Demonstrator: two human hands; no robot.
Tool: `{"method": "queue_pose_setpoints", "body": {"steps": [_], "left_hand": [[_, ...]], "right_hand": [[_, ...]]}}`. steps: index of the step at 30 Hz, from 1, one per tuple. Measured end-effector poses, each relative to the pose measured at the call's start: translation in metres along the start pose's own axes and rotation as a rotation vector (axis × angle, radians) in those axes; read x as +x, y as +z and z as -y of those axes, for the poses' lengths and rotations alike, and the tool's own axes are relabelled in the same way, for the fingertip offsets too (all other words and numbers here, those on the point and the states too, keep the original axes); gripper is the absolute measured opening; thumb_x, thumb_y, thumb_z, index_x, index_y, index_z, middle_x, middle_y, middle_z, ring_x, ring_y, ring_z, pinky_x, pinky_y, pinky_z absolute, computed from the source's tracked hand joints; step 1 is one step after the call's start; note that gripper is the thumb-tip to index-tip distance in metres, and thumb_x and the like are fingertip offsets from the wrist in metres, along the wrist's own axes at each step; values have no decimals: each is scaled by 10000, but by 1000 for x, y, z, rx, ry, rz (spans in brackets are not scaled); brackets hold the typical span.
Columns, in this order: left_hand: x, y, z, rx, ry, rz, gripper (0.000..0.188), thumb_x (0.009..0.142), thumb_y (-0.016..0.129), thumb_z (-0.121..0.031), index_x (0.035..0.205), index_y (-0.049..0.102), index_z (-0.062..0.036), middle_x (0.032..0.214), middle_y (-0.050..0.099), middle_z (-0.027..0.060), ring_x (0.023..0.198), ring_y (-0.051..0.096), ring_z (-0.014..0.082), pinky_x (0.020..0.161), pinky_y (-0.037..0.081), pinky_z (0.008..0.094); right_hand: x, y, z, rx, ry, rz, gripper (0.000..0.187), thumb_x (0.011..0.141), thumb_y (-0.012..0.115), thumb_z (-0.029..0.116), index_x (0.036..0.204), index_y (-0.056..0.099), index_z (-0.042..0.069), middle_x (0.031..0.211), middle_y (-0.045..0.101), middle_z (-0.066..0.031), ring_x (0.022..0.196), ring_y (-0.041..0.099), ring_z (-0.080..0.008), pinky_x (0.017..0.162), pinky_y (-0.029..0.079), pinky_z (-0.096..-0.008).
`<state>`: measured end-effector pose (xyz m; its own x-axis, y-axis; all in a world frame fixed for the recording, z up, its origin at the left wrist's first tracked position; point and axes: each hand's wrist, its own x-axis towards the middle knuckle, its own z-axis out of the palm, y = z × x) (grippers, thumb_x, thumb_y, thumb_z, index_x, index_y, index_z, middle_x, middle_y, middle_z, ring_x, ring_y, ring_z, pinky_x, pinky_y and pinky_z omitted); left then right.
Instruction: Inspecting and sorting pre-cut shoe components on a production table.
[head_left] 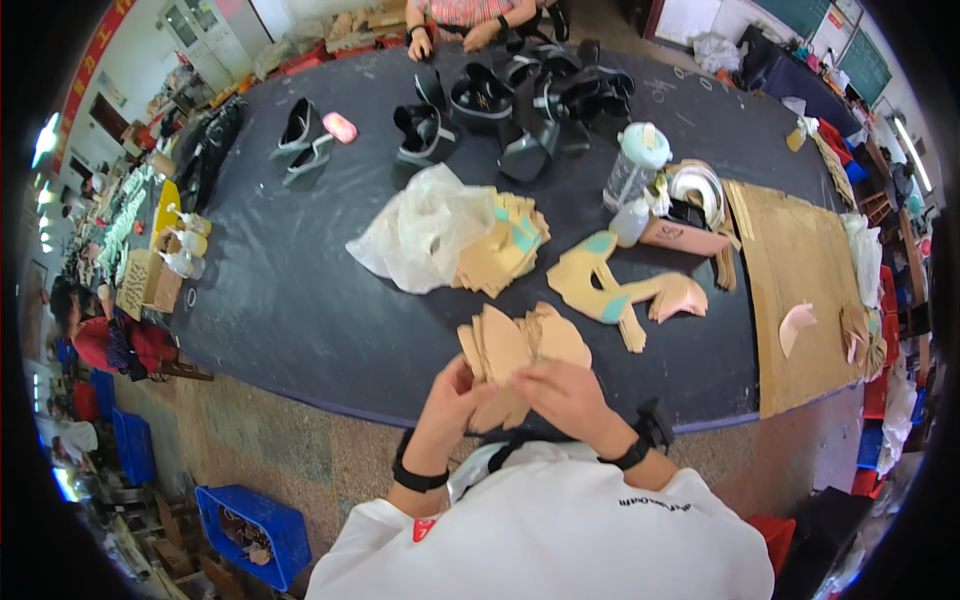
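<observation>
A stack of thin tan cut-out pieces with curved edges is held close to the near edge of the dark table. My left hand grips the stack's left side, fingers closed against it. On the other side my right hand pinches the pieces near their middle. Beyond my hands lies another pile of tan pieces, some with turquoise patches, partly under a crumpled clear plastic bag. To the right are flat tan curved pieces with turquoise patches and a pinkish-tan stack.
Black shoes crowd the far side, where another person's hands rest. A lidded bottle stands right of centre by a pink box. Cardboard covers the right end. A blue crate sits on the floor.
</observation>
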<state>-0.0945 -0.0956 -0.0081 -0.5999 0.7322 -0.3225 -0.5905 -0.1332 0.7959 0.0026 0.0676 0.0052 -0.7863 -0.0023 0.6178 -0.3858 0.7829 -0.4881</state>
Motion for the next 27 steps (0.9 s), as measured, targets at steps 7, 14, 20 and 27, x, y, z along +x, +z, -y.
{"method": "queue_pose_setpoints", "body": {"steps": [7, 14, 20, 27], "left_hand": [[2, 1, 8, -138, -153, -30, 413, 808, 621, -30, 1182, 449, -8, 1045, 586, 89, 924, 583, 136, 772, 487, 266], [23, -55, 46, 18, -36, -189, 288, 811, 614, -33, 1060, 471, -8, 893, 627, 94, 804, 613, 139, 674, 497, 239], [22, -25, 8, 819, 204, -417, 245, 878, 530, -184, 905, 606, 46, 852, 643, 101, 827, 604, 162, 700, 463, 274], [10, 34, -36, 486, 107, 111, 209, 877, 539, -137, 817, 618, 47, 647, 536, -33, 587, 443, 50, 534, 350, 211]], "right_hand": [[-7, 8, 3, -128, -20, -32, 246, 648, 647, 37, 890, 607, 50, 818, 600, -81, 698, 601, -207, 596, 491, -296], [-1, -9, -3, 83, 464, -206, 151, 720, 626, -19, 859, 579, 18, 779, 595, -114, 655, 597, -240, 580, 490, -295], [5, -19, -12, -46, 280, -187, 187, 679, 666, -15, 838, 581, 37, 792, 611, -93, 699, 598, -257, 614, 492, -309], [17, -30, -5, -32, 71, -53, 191, 676, 678, 20, 843, 590, 46, 830, 620, -59, 751, 591, -241, 665, 479, -320]]}}
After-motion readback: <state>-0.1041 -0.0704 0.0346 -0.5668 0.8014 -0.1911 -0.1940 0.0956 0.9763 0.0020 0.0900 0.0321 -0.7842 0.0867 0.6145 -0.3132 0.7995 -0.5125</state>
